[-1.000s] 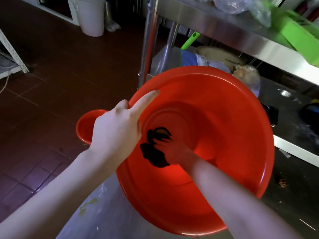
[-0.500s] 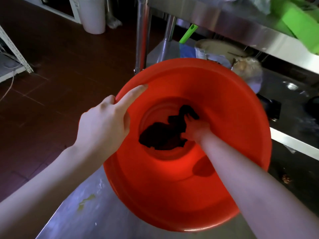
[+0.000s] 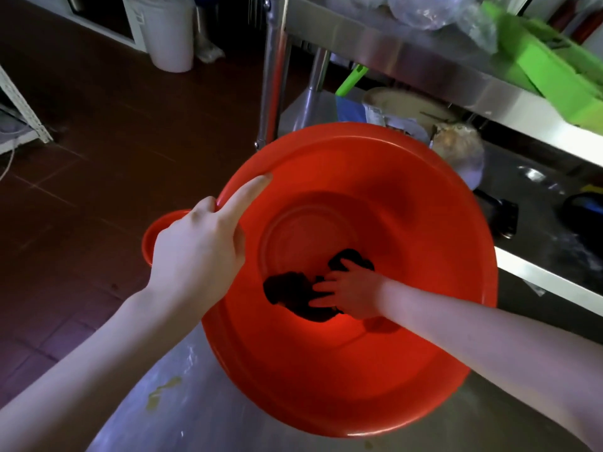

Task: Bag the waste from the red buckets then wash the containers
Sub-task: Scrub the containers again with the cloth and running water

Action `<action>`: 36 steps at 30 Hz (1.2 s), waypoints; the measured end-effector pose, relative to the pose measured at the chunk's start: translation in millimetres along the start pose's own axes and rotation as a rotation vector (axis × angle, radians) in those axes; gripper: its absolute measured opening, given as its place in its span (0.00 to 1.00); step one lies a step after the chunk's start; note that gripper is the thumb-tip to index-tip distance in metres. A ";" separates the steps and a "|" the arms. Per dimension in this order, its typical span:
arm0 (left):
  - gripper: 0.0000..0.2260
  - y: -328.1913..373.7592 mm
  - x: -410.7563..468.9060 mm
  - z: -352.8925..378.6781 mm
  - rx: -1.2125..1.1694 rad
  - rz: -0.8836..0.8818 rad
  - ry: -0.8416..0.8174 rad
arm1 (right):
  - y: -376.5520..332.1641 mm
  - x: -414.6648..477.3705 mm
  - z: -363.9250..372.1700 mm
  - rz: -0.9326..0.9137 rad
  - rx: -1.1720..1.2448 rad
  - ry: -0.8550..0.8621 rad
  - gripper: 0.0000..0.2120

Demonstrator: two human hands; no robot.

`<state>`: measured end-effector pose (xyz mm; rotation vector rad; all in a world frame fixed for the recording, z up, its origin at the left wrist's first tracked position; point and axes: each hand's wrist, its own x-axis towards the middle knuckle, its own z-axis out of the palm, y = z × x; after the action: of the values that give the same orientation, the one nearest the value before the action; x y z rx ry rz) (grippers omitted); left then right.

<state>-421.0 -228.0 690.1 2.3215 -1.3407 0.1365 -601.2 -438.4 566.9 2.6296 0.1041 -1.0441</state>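
Note:
A large red basin is tilted toward me over a steel counter. My left hand grips its left rim, index finger stretched along the edge. Deep inside, my right hand presses a dark cloth against the basin's bottom, fingers spread over it. A second, smaller red bucket shows partly behind my left hand, lower down near the floor.
The steel counter below the basin carries a yellow-green smear. Behind stands a steel shelf unit with plastic bags, a green box and a lower shelf of containers. A white bin stands on the tiled floor, far left.
My right hand has dragged the dark cloth from the far side of the basin's bottom toward the near right side. The smaller red bucket is back in view behind my left hand.

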 end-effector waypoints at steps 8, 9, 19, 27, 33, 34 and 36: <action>0.34 -2.1 9.2 3.3 -0.053 0.005 -0.010 | -27.8 66.0 6.5 -0.087 0.118 0.117 0.25; 0.34 -3.7 10.1 3.9 -0.045 0.014 -0.012 | -28.6 75.1 3.0 -0.046 0.159 0.166 0.24; 0.32 -12.5 16.0 2.2 -0.053 0.022 -0.028 | 33.4 98.3 -33.9 0.563 0.607 0.487 0.39; 0.33 -2.8 10.2 2.6 -0.071 0.040 -0.002 | 20.5 108.6 -42.4 0.444 0.751 0.463 0.36; 0.33 -3.8 6.9 6.2 -0.087 0.032 0.039 | -43.2 84.3 -29.0 0.044 0.387 0.249 0.23; 0.33 -4.9 5.8 8.5 -0.083 0.029 0.033 | -45.2 74.1 -21.3 0.050 0.359 0.186 0.22; 0.32 -6.6 -1.3 17.3 -0.095 -0.003 -0.019 | -41.7 54.7 -4.3 0.116 0.330 0.026 0.21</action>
<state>-418.4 -231.6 672.1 2.2505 -1.3240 0.0495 -565.8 -400.1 521.9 2.8990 -0.2315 -1.0658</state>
